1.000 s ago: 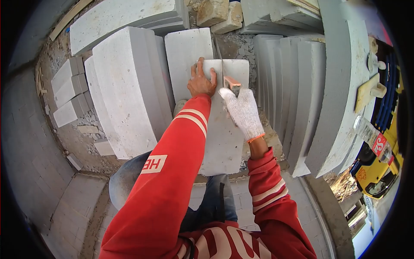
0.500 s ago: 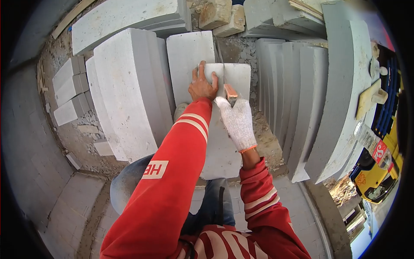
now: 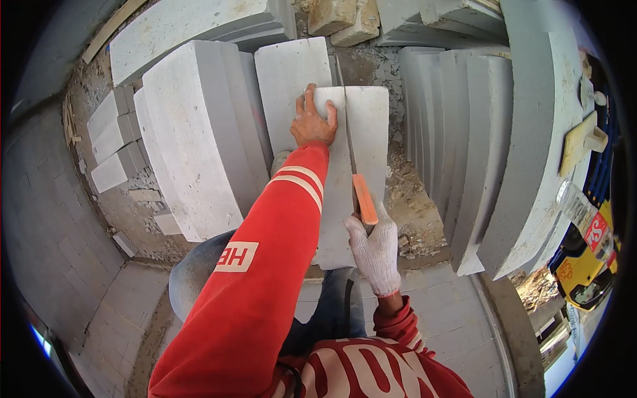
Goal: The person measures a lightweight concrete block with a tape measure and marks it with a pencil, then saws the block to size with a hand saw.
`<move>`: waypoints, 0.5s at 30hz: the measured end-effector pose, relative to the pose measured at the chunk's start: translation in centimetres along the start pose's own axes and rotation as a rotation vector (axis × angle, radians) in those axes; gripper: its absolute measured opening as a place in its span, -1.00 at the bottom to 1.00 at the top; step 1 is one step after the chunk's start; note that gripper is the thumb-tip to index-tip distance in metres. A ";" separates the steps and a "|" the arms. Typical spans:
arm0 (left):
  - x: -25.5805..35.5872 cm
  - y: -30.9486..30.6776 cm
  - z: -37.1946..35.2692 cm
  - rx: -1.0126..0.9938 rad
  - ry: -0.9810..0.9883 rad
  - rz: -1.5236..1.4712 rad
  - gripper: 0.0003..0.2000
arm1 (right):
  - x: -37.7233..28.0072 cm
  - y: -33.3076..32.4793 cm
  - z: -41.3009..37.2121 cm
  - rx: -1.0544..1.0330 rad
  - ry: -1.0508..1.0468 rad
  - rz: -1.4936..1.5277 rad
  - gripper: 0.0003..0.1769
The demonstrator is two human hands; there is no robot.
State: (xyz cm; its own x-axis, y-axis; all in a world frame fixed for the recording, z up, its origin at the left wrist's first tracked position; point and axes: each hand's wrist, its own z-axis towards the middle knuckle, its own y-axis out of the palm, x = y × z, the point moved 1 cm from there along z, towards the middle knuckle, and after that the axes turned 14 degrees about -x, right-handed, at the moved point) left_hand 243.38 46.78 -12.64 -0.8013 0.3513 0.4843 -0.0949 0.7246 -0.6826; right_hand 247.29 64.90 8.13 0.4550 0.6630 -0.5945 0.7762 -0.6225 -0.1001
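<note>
My bare left hand (image 3: 312,125) lies with fingers spread on a pale lightweight concrete block (image 3: 369,123) in the middle. In my gloved right hand (image 3: 376,257) is the orange handle of a handsaw (image 3: 364,197), held near my knees. The saw's thin blade runs away from me along a straight cut in the block, to the right of my left thumb. Part of the blade is inside the cut. Beneath and behind the left hand another pale block (image 3: 290,60) lies lengthwise.
Large blocks stand in rows at the left (image 3: 186,132) and right (image 3: 488,152). Small cut pieces (image 3: 109,142) lie at far left among rubble. On the right are a yellow hand float (image 3: 577,146) and a plastic bottle (image 3: 594,222). Tan bricks (image 3: 332,16) sit at the back.
My right hand has drawn the saw back toward my body, so more of the blade and handle shows. The left hand stays on the block.
</note>
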 end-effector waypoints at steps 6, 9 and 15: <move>-0.2 0.4 -0.2 0.050 0.047 0.039 -0.41 | 1.3 0.8 3.6 0.102 -0.169 -0.072 -0.46; -0.9 0.6 -0.7 0.050 -0.010 0.028 -0.42 | 4.8 1.3 -4.2 0.042 -0.102 0.023 -0.49; 0.1 0.2 -0.2 0.074 0.027 0.026 -0.42 | 3.7 1.7 3.0 0.104 -0.144 -0.064 -0.39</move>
State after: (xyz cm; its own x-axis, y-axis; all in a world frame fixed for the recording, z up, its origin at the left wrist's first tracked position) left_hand 243.40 47.09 -12.56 -0.7878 0.3863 0.4797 -0.1184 0.6694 -0.7334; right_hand 248.92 65.02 3.38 0.3333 0.6408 -0.6915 0.7487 -0.6257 -0.2190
